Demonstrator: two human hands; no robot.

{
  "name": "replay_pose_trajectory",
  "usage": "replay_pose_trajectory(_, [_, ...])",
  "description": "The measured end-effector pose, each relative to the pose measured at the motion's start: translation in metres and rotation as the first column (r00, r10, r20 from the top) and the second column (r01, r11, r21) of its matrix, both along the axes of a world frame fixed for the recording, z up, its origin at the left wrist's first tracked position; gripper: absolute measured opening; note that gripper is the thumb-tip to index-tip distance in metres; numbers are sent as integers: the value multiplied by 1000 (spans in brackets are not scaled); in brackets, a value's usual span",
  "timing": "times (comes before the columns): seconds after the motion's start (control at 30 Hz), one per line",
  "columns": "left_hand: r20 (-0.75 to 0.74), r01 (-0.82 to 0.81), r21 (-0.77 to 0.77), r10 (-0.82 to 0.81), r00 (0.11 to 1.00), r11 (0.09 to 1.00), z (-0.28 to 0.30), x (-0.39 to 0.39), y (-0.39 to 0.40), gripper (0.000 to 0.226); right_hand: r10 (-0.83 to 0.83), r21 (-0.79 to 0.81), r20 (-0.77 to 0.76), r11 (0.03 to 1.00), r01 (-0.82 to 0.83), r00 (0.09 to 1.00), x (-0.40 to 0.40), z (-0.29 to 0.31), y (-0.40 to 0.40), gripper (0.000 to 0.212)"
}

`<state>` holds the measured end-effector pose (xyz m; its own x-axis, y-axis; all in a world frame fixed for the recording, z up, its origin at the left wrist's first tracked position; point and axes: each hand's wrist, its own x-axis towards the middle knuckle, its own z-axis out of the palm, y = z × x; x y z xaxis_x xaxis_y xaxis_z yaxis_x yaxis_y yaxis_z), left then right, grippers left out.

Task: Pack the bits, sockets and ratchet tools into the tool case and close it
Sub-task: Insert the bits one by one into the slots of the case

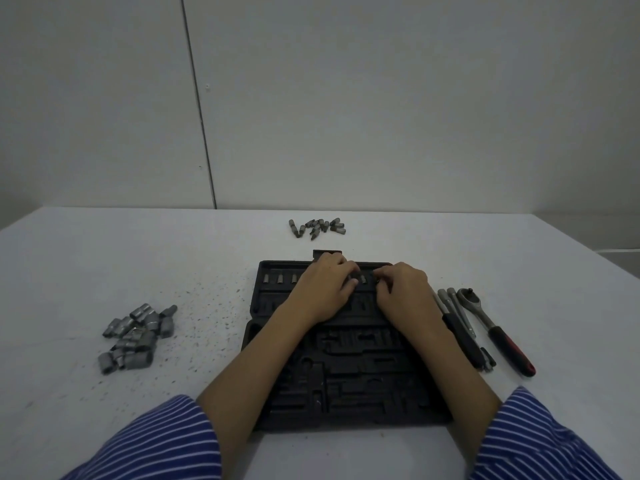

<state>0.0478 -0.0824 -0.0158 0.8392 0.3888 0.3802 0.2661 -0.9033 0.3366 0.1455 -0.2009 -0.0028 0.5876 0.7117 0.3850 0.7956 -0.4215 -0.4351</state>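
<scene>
Pale grey wall panels, split by one dark vertical seam, stood behind a white table (104, 258) whose top was peppered with dark specks, thickest at about nine o'clock from the case.

An open black tool case (349, 372) lay flat at the centre of the table, its moulded slots mostly bare. A few small metal sockets (280, 278) sat upright in the far row of slots, toward eleven o'clock within the case. At twelve o'clock beyond the case, a loose cluster of bits (318, 227) lay on the table, apart from the case. At nine o'clock, well apart from the case, was a pile of larger sockets (136, 336). At three o'clock, just beside the case's right edge, lay the extension bars (457, 317) and a ratchet (491, 327) with a black and red grip, side by side.

Both hands rested over the far row of the case. The left hand (325, 289) lay palm down with fingers curled toward the slots; whether it gripped anything could not be told. The right hand (405, 289) was curled, its fingertips (379, 271) pinched narrowly at the far row, beside a small upright socket (363, 279); what they held, if anything, was hidden. Blue-and-white striped sleeves (166, 441) were pushed up both forearms.
</scene>
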Motion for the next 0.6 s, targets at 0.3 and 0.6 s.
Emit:
replay_pose_trajectory(0.3, [-1,-7,-14,7,1000,1000,1,-1,-1,29,-54,-1,-49,999,54,997,1,-2,2,33])
replay_pose_trajectory(0.6, [-2,-16,-10,16,1000,1000,2,-2,-1,29,-68,-43,-47,997,66,997,0,1,3,32])
